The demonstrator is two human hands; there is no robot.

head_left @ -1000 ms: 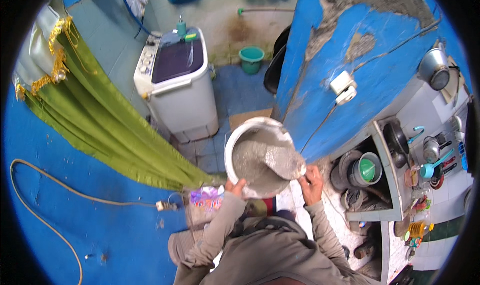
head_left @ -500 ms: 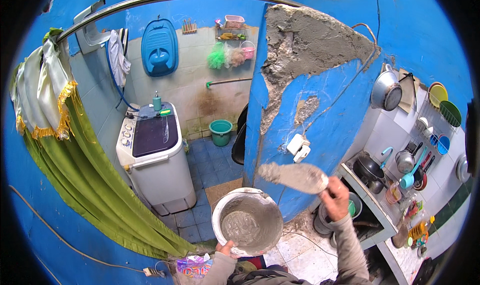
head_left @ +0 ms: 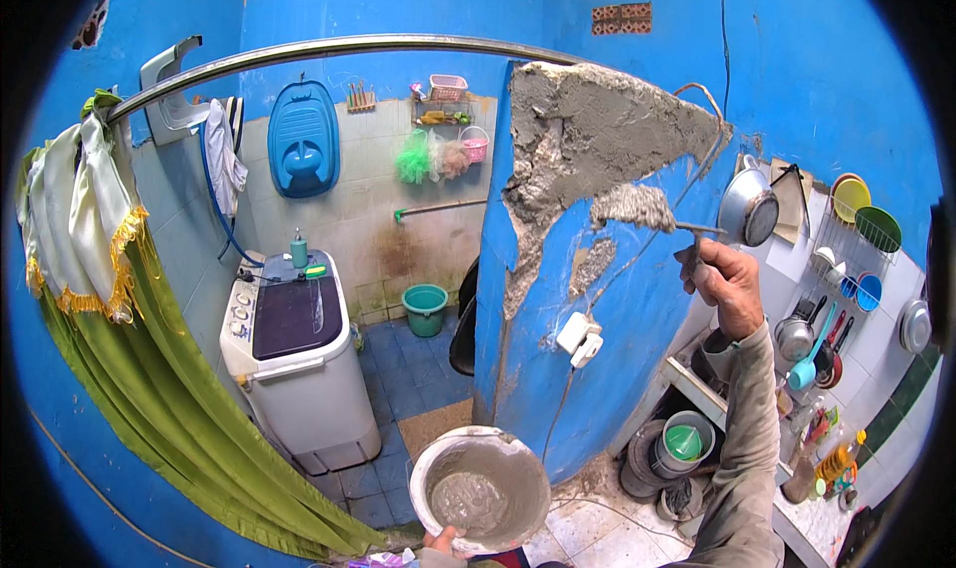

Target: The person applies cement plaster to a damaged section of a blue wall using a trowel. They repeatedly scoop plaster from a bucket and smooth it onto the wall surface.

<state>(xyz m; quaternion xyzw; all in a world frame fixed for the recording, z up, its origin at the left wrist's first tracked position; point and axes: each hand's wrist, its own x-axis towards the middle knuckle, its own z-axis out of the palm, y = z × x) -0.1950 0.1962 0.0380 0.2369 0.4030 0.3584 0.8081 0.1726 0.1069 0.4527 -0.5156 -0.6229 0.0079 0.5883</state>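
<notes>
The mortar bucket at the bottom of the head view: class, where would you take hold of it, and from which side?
Grip the bucket by its near rim, from below and the person's side, as the left hand does. The mouth faces up with wet mortar inside, so holding the edge keeps it level. No handle shows. The right hand is busy with the trowel at the wall.

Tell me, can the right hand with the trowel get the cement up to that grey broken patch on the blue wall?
Probably yes. The right hand holds the trowel raised, its load of mortar already against the lower edge of the grey patch, and nothing stands between them.
</notes>
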